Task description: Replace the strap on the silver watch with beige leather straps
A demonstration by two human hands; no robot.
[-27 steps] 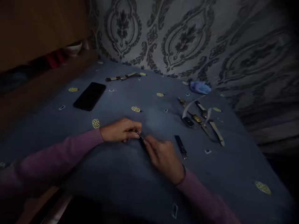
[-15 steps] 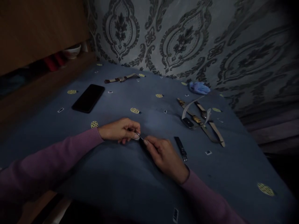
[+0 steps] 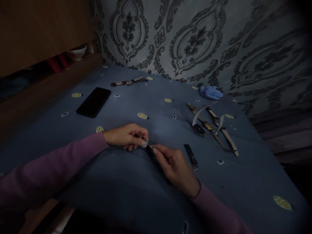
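My left hand (image 3: 129, 136) pinches a small round silver watch case (image 3: 145, 143) near the middle of the table. Just right of it, my right hand (image 3: 173, 165) is closed on a dark strap (image 3: 152, 155) joined to the case; the strap runs down under my fingers, partly hidden. A separate black strap piece (image 3: 191, 157) with a metal buckle lies right of my right hand. Farther right lie several watches, among them a gold one (image 3: 208, 126) and a black one with a pale strap (image 3: 198, 129).
A black phone (image 3: 94, 101) lies at left on the blue patterned tablecloth (image 3: 117, 188). Behind it is a brown-strapped watch (image 3: 128, 82). A crumpled blue cloth or bag (image 3: 211, 92) sits by the wall. A bowl (image 3: 77, 53) stands on the shelf at back left.
The whole view has shifted slightly. Both hands keep their hold on the watch and strap, with hardly any movement between them.
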